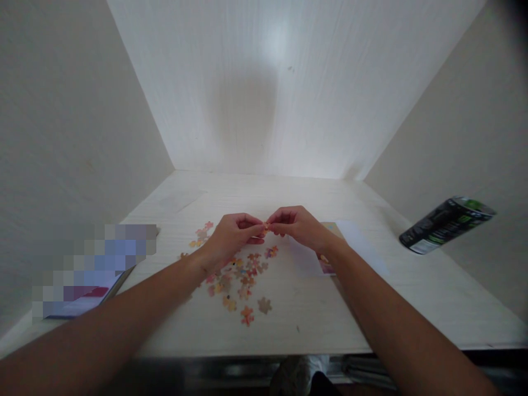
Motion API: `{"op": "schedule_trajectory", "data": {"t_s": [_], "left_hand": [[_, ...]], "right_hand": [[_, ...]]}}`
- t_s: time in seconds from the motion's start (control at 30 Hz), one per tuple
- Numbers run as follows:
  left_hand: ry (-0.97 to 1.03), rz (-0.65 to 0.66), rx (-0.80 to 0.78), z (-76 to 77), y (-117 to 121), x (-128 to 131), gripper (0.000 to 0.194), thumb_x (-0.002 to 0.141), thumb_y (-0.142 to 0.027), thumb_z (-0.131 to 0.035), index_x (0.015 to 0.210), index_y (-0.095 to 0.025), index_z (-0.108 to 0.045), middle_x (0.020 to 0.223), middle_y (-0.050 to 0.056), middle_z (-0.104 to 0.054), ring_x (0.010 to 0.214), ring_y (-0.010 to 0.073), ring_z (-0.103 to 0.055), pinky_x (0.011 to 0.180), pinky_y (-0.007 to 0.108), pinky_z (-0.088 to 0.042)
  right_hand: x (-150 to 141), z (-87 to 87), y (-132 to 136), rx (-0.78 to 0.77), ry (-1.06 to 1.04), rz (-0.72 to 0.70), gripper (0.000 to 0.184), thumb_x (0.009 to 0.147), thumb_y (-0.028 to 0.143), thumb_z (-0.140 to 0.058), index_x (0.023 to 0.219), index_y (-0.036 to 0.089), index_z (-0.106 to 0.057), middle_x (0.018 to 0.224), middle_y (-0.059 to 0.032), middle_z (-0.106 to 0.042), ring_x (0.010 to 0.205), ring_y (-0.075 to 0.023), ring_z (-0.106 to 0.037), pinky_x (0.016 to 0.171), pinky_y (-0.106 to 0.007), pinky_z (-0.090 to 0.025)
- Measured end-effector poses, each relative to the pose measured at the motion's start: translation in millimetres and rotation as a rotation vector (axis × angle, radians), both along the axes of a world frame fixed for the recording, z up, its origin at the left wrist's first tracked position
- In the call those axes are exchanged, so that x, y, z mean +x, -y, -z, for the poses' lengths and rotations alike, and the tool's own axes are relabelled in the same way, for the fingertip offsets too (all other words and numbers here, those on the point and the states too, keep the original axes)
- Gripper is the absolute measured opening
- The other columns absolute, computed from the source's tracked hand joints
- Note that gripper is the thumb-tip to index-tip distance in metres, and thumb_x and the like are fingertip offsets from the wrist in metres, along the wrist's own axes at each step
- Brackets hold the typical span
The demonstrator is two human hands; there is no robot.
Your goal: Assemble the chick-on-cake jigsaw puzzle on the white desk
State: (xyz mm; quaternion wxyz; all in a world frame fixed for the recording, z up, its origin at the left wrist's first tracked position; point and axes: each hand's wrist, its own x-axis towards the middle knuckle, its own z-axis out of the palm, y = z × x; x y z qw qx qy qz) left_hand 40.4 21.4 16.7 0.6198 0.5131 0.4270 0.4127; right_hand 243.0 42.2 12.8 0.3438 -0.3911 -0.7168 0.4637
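Observation:
My left hand [233,234] and my right hand [295,224] meet fingertip to fingertip above a white table [289,319]. Both are closed in a pinch on small jigsaw puzzle pieces [265,226] held between them; only a sliver of the pieces shows. Under and in front of my left hand lies a scatter of several loose colourful puzzle pieces [243,278]. A couple more loose pieces [203,234] lie to the left of that hand.
A flat card with a picture [330,267] lies under my right wrist. A dark can with green print [445,224] stands at the right wall. A blurred-out flat object [88,275] sits at the table's left edge. Walls close in left, back and right.

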Motion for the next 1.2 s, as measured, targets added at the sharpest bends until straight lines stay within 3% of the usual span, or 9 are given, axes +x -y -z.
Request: {"op": "schedule_trajectory", "data": {"t_s": [0.27,0.6,1.0,1.07,1.13,1.2], "left_hand": [[0.039,0.035,0.044,9.0,-3,-2,0.031,0.070,-0.034,-0.081,0.087,-0.012,-0.067,0.085,0.007,-0.071,0.076,0.0150,-0.067,0.083,0.034,-0.057],[0.050,0.079,0.028,5.1,-4,-5,0.031,0.069,-0.033,-0.083,0.086,-0.011,-0.069,0.085,0.007,-0.071,0.075,0.0140,-0.067,0.081,0.029,-0.055],[0.000,-0.004,0.158,-0.8,5,-1,0.037,0.072,-0.039,-0.079,0.090,-0.011,-0.064,0.090,0.009,-0.070,0.083,0.0194,-0.068,0.086,0.037,-0.055],[-0.090,-0.020,0.228,-1.8,6,-1,0.036,0.074,-0.040,-0.077,0.090,-0.012,-0.061,0.087,0.007,-0.068,0.079,0.0182,-0.067,0.077,0.033,-0.055],[-0.313,-0.051,0.408,-2.7,7,-1,0.032,0.075,-0.039,-0.075,0.086,-0.014,-0.059,0.079,0.003,-0.065,0.069,0.0150,-0.062,0.063,0.029,-0.050],[-0.577,-0.017,0.619,-3.1,11,1,0.026,0.076,-0.036,-0.074,0.084,-0.016,-0.059,0.075,0.001,-0.063,0.065,0.0137,-0.057,0.061,0.028,-0.044]], "right_hand": [[0,1.8,-1,-0.001,0.019,0.000,0.023,0.079,0.036,-0.071,0.089,0.015,-0.069,0.078,-0.0030,-0.066,0.065,-0.0123,-0.054,0.058,-0.025,-0.042],[-2,-3.4,2,0.040,0.055,0.012,0.022,0.081,0.036,-0.069,0.088,0.015,-0.070,0.080,-0.0042,-0.068,0.068,-0.0133,-0.056,0.061,-0.026,-0.044],[-7,0.6,-2,0.071,-0.095,0.001,0.023,0.078,0.037,-0.074,0.089,0.016,-0.071,0.081,-0.0041,-0.070,0.072,-0.0142,-0.059,0.066,-0.028,-0.046],[-5,-1.4,-2,0.048,-0.122,0.001,0.023,0.077,0.037,-0.074,0.087,0.016,-0.069,0.081,-0.0038,-0.069,0.071,-0.0138,-0.060,0.065,-0.027,-0.046],[1,-5.8,-2,0.007,-0.122,0.012,0.023,0.076,0.035,-0.075,0.085,0.016,-0.067,0.078,-0.0030,-0.068,0.069,-0.0129,-0.059,0.064,-0.027,-0.045],[11,-11.6,-2,-0.045,-0.077,0.016,0.022,0.074,0.032,-0.076,0.084,0.016,-0.065,0.076,-0.0023,-0.067,0.067,-0.0124,-0.058,0.062,-0.026,-0.044]]}}
